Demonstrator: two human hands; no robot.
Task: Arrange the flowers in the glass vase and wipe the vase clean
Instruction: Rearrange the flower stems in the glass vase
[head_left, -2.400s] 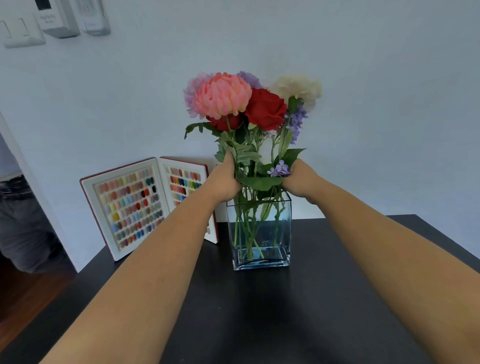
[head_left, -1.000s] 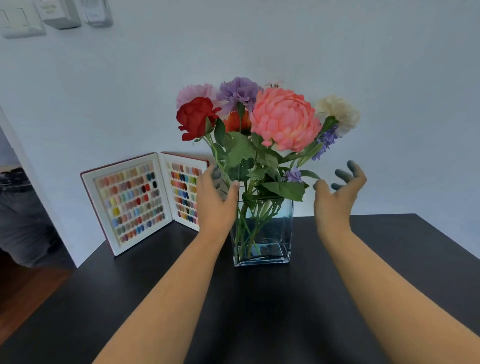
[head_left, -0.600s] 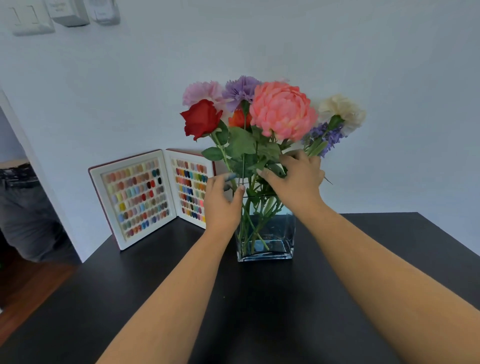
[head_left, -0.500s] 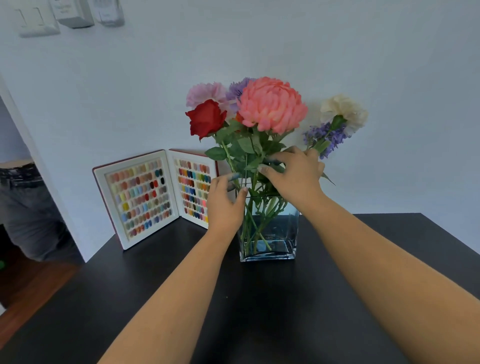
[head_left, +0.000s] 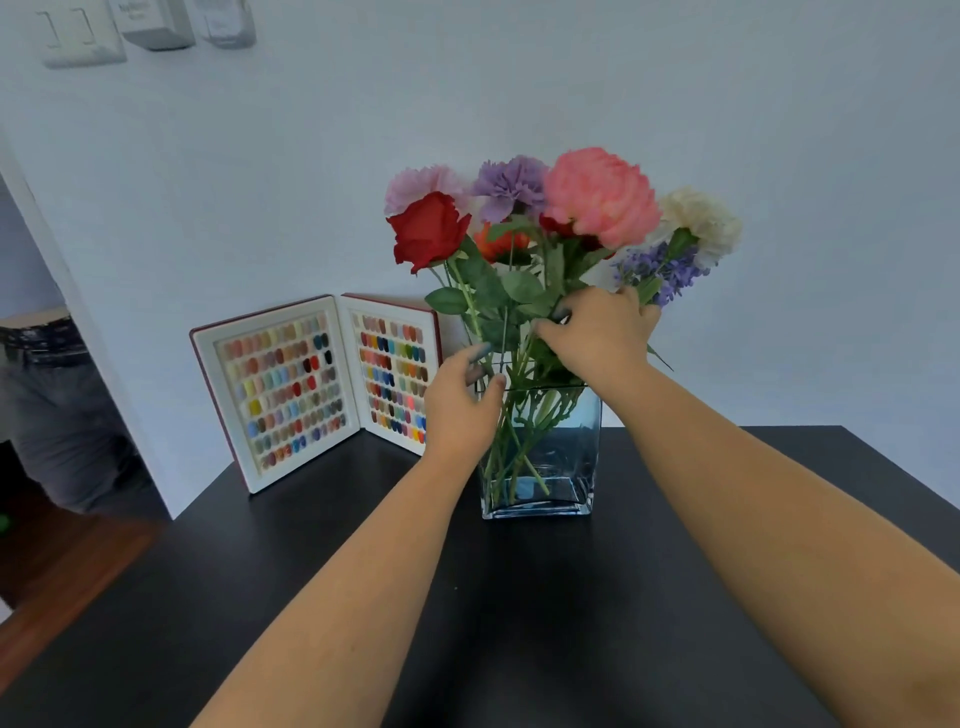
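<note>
Hands are working on a square glass vase (head_left: 545, 457): left hand (head_left: 460, 402) bracing its fragile, slippery rim, fingers loosely curled; right hand (head_left: 597, 332) pinching bendy flower stems (head_left: 519, 364).

Since a moment ago the pink bloom (head_left: 600, 195) has swung from the middle of the bunch toward the right, uncovering the purple carnation (head_left: 509, 187). The right hand (head_left: 597, 338), held open and clear of the bouquet a second ago, now pinches the stems.
</note>
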